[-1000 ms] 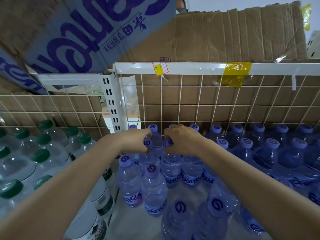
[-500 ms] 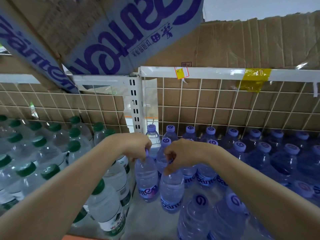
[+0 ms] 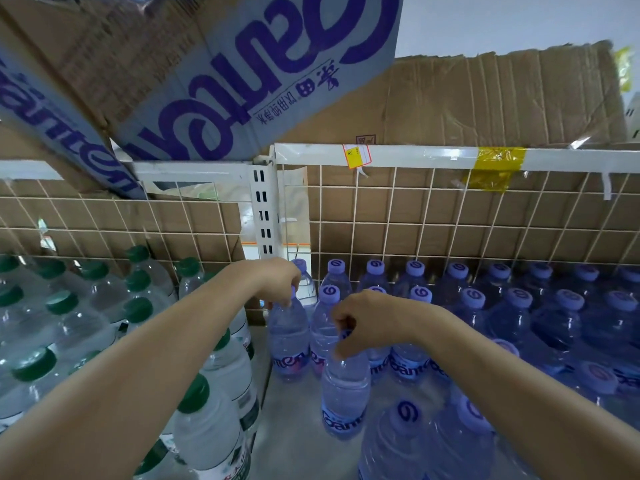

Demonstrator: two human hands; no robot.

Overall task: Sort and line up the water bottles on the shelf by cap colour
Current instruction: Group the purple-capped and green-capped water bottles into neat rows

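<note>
Left hand (image 3: 277, 284) and right hand (image 3: 367, 320) pinching purple-capped bottle tops, labels seemingly "Ganten"

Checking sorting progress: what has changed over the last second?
Both hands pulled apart from the back rows, each holding a purple-capped bottle by the cap: left hand by the shelf upright, right hand bringing its bottle nearer. Green-capped bottles unchanged.

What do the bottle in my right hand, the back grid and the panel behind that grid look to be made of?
Bottle in the right hand: clear bluish plastic, glossy; the shelf shows through it.
Back grid: probably white-coated metal wire, thin straight rods crossing in squares.
Panel behind: brown corrugated cardboard, matte, with ribbed lines and a torn top edge.
</note>
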